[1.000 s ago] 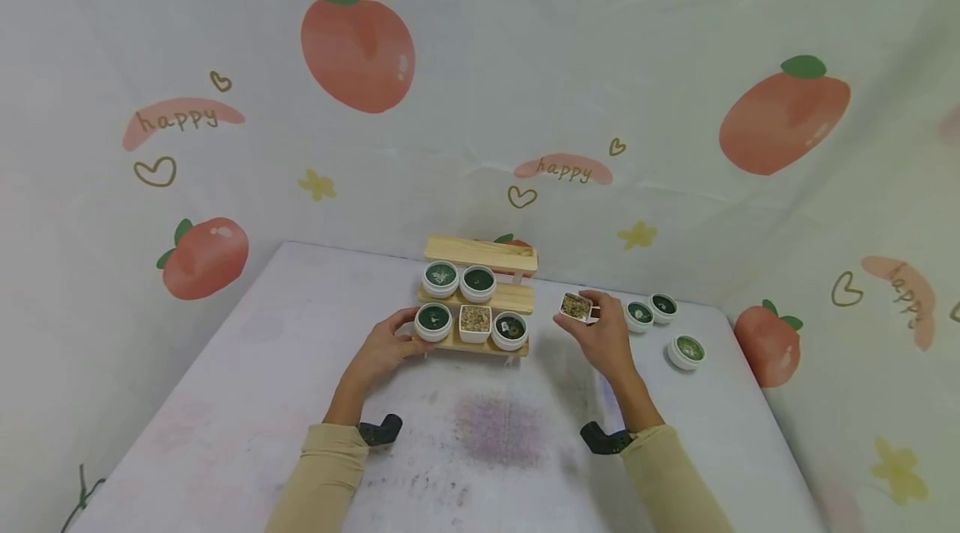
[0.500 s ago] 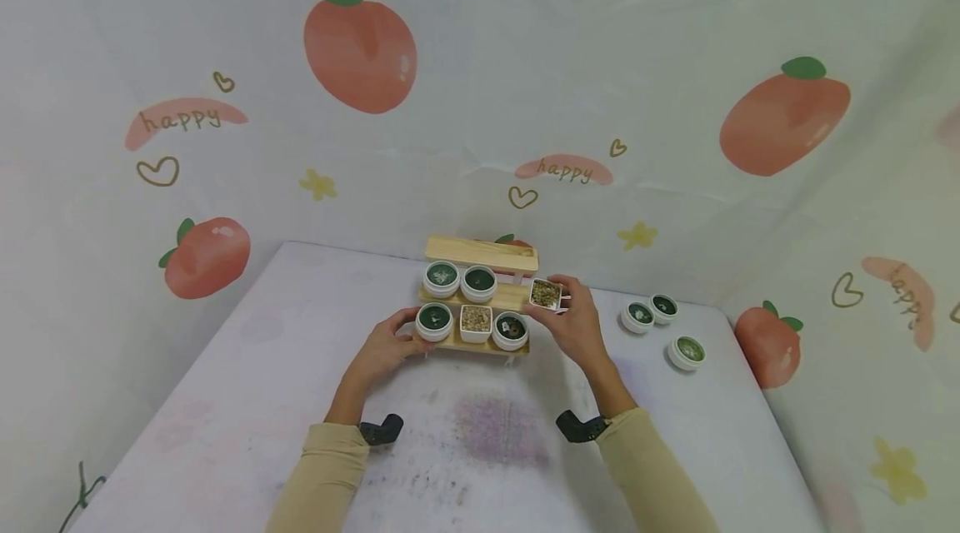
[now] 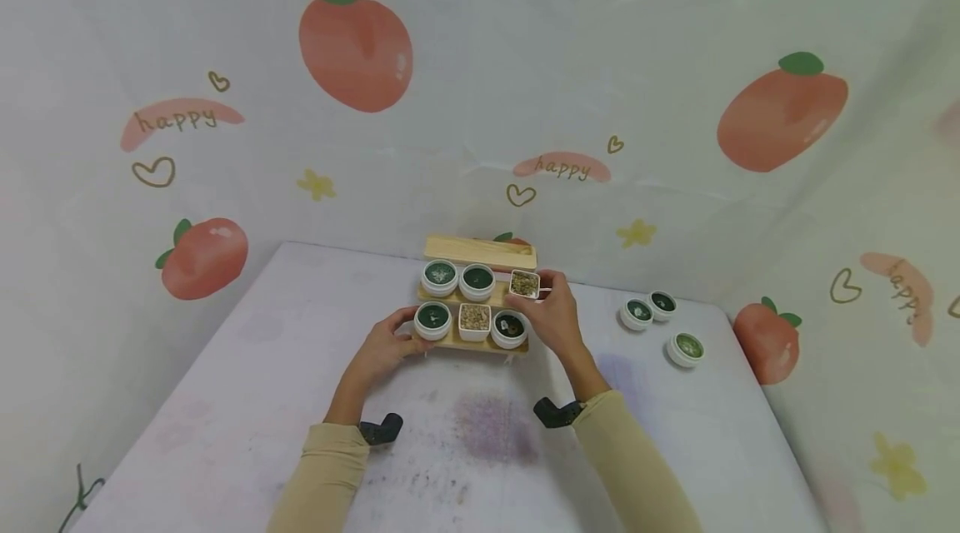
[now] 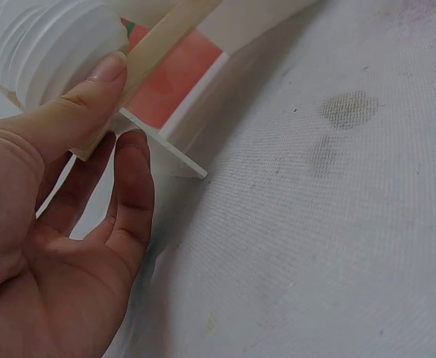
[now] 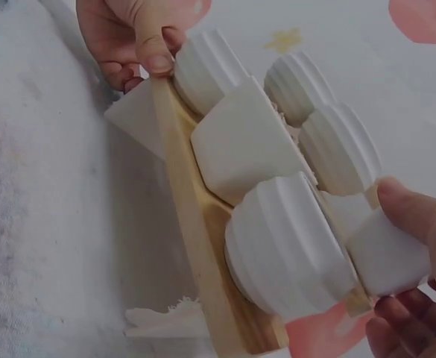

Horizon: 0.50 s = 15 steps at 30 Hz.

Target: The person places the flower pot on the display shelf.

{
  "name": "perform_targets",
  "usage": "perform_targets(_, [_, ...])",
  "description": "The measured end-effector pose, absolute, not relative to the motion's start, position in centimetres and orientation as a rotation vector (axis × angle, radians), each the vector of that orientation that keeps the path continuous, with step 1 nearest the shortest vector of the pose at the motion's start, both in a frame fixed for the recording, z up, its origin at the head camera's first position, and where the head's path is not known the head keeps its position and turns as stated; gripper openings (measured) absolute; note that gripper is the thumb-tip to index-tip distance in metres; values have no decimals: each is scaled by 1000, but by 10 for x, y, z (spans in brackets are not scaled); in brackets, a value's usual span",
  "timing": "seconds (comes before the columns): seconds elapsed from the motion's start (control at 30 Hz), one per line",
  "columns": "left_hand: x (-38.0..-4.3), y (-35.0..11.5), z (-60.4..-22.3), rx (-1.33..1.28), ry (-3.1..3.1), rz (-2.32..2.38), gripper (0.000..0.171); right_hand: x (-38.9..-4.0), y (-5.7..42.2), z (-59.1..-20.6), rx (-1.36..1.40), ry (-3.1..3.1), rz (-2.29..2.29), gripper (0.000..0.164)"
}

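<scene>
A three-tier wooden stand with white legs stands near the back of the table. My left hand grips the left end of its lowest board, thumb by the round pot there and fingers underneath, as the left wrist view shows. My right hand pinches a small square white pot of brown-green grains at the right end of the middle board. Beside it on that tier sit two round white pots with dark green tops. A square pot of pale grains and another round pot fill out the lowest board.
To the right on the table stand three loose round white pots: two close together and one nearer the front. A printed cloth hangs right behind the table. The stand's top board holds no pots.
My right hand has carried the square pot leftward from beside the stand to the right end of the middle board. The left hand has stayed on the stand.
</scene>
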<state>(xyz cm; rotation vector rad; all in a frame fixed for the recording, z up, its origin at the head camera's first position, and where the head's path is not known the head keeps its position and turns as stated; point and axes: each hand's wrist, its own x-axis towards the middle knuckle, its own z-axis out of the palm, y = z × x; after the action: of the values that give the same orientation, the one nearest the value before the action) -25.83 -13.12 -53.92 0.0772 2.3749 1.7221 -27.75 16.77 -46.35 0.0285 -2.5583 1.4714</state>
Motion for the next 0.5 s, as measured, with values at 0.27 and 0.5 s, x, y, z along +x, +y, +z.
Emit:
perform_targets(0.27, [-261,-132,-541,88,2374,1722,81,-281,162,-465,-13,-2545,1477,72])
perform_targets(0.5, [-261,-133,-544,96,2367,1732,77,-282,155,-468,-38,-2565,1449,71])
